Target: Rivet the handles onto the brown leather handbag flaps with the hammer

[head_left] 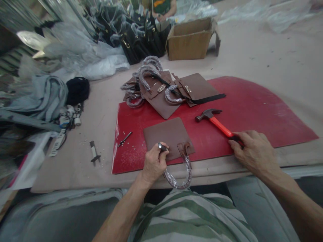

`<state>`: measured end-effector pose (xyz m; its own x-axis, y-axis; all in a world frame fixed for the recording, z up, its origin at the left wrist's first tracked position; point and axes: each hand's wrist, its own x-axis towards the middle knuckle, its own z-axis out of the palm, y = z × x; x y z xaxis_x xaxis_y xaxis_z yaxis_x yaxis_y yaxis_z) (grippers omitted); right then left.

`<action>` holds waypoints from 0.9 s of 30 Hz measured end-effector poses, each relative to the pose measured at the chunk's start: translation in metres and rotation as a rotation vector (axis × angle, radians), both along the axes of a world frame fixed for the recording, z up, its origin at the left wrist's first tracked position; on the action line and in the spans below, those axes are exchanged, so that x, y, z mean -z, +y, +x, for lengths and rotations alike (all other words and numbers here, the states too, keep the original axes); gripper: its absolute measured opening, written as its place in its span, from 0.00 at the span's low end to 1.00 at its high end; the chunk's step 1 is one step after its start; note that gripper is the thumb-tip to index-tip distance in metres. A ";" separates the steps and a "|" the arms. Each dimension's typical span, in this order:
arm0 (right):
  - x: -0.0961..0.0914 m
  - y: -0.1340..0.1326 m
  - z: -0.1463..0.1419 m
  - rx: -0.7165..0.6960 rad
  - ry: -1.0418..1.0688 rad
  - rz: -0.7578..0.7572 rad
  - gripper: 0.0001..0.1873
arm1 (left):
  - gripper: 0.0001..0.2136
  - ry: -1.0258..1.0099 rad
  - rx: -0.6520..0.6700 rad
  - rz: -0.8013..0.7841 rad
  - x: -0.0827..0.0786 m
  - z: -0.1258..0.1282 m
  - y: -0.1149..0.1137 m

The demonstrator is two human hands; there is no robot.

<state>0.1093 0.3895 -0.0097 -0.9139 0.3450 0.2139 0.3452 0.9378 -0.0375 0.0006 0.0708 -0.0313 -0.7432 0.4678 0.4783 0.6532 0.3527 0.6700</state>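
My left hand is closed around a short metal punch, which stands over the near edge of a brown leather panel. A curved handle wrapped in clear plastic joins that panel and hangs over the table's front edge. To the right, my right hand grips the dark end of a claw hammer with an orange shaft. The hammer's head rests on or just above the red mat; I cannot tell which. The punch's tip is hidden by my fingers.
Several brown panels with wrapped handles and metal clasps lie piled behind. A thin rod tool and another metal tool lie at left. Farther back are a cardboard box, black bags, plastic wrapping and another person's arm.
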 end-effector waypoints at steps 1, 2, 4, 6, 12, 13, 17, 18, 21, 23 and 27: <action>-0.006 -0.002 -0.001 0.027 -0.064 -0.012 0.14 | 0.06 0.004 0.009 0.000 0.000 0.000 0.000; -0.013 -0.004 -0.003 0.052 -0.129 -0.051 0.13 | 0.07 0.006 0.016 -0.002 0.000 -0.001 0.000; -0.027 -0.009 -0.006 0.097 -0.236 -0.223 0.09 | 0.07 0.008 0.027 -0.003 0.000 -0.002 -0.001; -0.038 -0.013 -0.008 0.137 -0.284 -0.571 0.05 | 0.07 0.002 0.041 -0.005 0.000 -0.003 -0.001; -0.039 -0.032 -0.004 0.366 -0.199 -1.827 0.12 | 0.06 -0.018 0.070 0.003 -0.001 -0.004 -0.002; -0.040 -0.037 -0.004 0.383 -0.177 -1.864 0.12 | 0.06 -0.022 0.072 0.003 -0.001 -0.004 -0.002; -0.071 -0.065 -0.003 0.261 -0.008 -1.597 0.20 | 0.06 -0.026 0.078 0.005 -0.001 -0.003 -0.002; -0.083 -0.072 -0.002 0.179 0.040 -1.452 0.22 | 0.06 -0.022 0.076 0.002 0.000 -0.003 -0.002; -0.110 -0.088 0.005 -0.111 0.142 -0.913 0.23 | 0.06 -0.018 0.065 -0.011 0.001 -0.002 -0.001; -0.115 -0.093 0.008 -0.299 0.170 -0.596 0.21 | 0.07 -0.021 0.057 -0.016 0.003 -0.001 -0.001; -0.114 -0.091 0.010 -0.563 0.081 -0.238 0.16 | 0.07 -0.006 0.053 -0.012 0.004 0.000 -0.001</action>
